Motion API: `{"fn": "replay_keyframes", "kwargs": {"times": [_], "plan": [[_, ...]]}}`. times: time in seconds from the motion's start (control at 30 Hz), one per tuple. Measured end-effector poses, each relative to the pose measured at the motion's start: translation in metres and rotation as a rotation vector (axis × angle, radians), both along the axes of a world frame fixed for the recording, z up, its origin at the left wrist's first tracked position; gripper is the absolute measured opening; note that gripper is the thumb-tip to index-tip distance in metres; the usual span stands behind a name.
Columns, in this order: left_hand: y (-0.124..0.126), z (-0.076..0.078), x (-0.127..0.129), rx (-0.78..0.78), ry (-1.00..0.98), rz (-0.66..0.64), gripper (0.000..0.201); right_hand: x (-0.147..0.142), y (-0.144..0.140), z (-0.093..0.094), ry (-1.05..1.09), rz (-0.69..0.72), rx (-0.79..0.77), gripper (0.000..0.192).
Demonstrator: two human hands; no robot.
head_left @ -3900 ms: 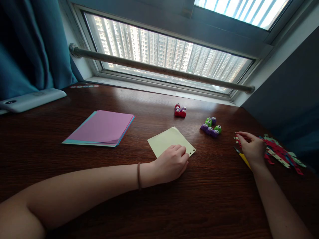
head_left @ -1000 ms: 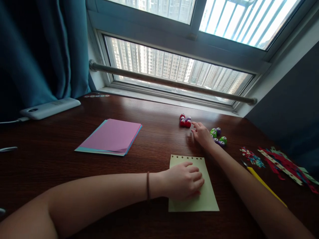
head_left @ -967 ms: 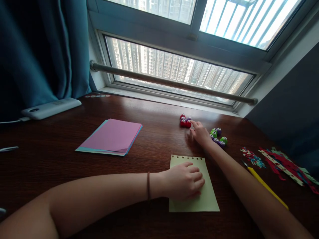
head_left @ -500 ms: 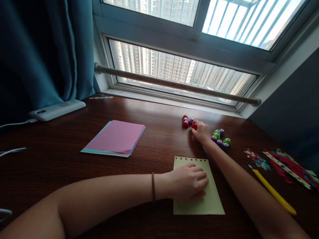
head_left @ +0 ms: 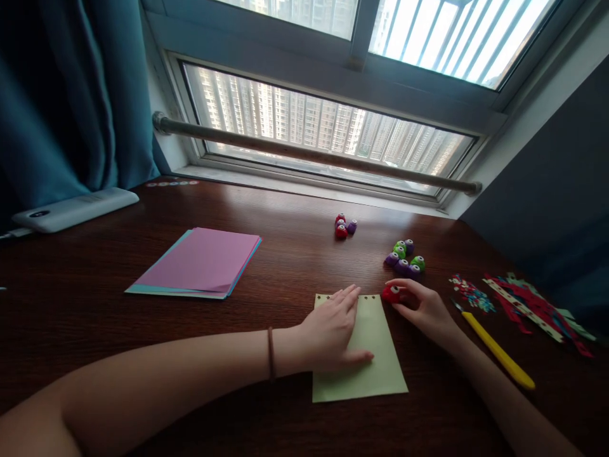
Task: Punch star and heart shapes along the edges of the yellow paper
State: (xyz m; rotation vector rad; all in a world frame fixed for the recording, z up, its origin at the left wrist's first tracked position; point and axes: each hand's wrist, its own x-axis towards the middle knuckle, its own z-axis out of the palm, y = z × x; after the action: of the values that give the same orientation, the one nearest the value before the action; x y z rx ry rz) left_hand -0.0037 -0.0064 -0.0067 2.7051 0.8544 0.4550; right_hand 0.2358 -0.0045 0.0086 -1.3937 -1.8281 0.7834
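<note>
A pale yellow-green paper sheet (head_left: 375,355) lies in front of me, with a row of small star-shaped holes along its top edge. My left hand (head_left: 335,330) rests flat on its left part, fingers together and thumb stretched out, covering some of the holes. At the sheet's top right corner, my right hand (head_left: 421,311) pinches a small red craft punch (head_left: 391,294) between thumb and fingers. Whether the punch is around the paper's edge or only beside it, I cannot tell. Just beyond are several green and purple craft punches (head_left: 403,263).
Red and purple punches (head_left: 341,232) stand farther back. A pink and blue paper stack (head_left: 204,260) lies left, a white device (head_left: 78,208) behind it. On the right are a yellow-handled craft knife (head_left: 499,351), paper confetti (head_left: 471,295) and cut strips (head_left: 533,311).
My right hand has brought the red craft punch from the back group toward me, to the sheet's top right corner. My left hand has turned and stretched its fingers toward the top edge.
</note>
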Motion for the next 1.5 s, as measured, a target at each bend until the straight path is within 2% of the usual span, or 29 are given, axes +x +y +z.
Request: {"fn": "replay_keyframes", "kwargs": {"times": [0.2,0.7,1.5], "plan": [[-0.001,0.004,0.001,-0.020,0.029,0.001,0.084,0.000,-0.005,0.012,-0.025,0.053,-0.044,0.031],[0.000,0.005,0.000,-0.011,0.033,-0.006,0.083,0.000,-0.007,0.015,0.094,0.023,-0.175,0.040],[0.000,0.007,0.000,-0.027,0.055,-0.007,0.084,-0.002,-0.007,0.017,0.100,0.016,-0.192,0.043]]}}
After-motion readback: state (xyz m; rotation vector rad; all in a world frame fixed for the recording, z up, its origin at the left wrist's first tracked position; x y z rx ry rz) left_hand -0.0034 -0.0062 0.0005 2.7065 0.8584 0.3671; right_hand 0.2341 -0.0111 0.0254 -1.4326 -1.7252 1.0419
